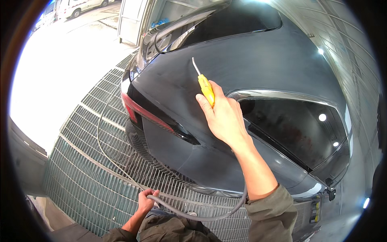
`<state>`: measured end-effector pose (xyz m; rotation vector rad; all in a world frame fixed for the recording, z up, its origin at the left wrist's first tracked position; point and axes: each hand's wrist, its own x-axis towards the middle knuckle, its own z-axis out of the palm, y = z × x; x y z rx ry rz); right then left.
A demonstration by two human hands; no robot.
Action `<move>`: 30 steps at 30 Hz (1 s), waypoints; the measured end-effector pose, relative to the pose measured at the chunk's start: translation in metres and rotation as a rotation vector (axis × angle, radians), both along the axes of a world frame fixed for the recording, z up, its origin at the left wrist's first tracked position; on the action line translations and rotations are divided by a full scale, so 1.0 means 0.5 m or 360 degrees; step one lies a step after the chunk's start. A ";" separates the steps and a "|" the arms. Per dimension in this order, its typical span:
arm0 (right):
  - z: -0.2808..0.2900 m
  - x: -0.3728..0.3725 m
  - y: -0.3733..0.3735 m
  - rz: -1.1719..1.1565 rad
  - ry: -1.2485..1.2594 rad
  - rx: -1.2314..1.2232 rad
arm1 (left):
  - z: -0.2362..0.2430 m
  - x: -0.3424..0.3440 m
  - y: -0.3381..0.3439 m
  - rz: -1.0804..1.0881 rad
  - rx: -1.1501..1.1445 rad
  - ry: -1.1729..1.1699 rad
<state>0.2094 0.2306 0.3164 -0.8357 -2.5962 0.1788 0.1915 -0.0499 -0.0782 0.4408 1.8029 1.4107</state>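
My right hand (226, 117) is closed around a yellow air blow gun (206, 88) with a thin, slightly bent metal nozzle pointing away from me. It is over the matte dark grey rear panel of a car (169, 82), beside the side window (290, 129). Low in the view, my left hand (146, 200) grips a grey hose (201, 218), which loops across in front of my body and up behind my right forearm. Where the hose joins the gun is hidden. A red tail light (147, 111) lies left of my right forearm.
Metal floor grating (88, 157) runs beneath and left of the car, with a thin pale hose (105, 151) lying across it. A bright doorway opens at upper left, where a white vehicle (79, 7) is parked outside. A light panelled wall (356, 52) curves along the right.
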 end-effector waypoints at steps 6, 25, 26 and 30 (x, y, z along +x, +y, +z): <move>0.021 -0.017 0.019 0.0017 0.0020 0.0051 | -0.001 0.004 0.001 -0.0021 -0.0034 0.0034; 0.009 0.119 -0.026 -0.0079 -0.0096 -0.0200 | 0.035 -0.001 -0.022 0.0046 0.0015 -0.0009; 0.003 0.151 -0.022 -0.0093 -0.0003 -0.0222 | 0.033 -0.002 -0.026 0.0041 0.0010 0.0003; -0.019 0.248 -0.024 -0.0306 -0.0024 -0.0608 | 0.029 0.010 -0.018 -0.0073 -0.0001 0.0013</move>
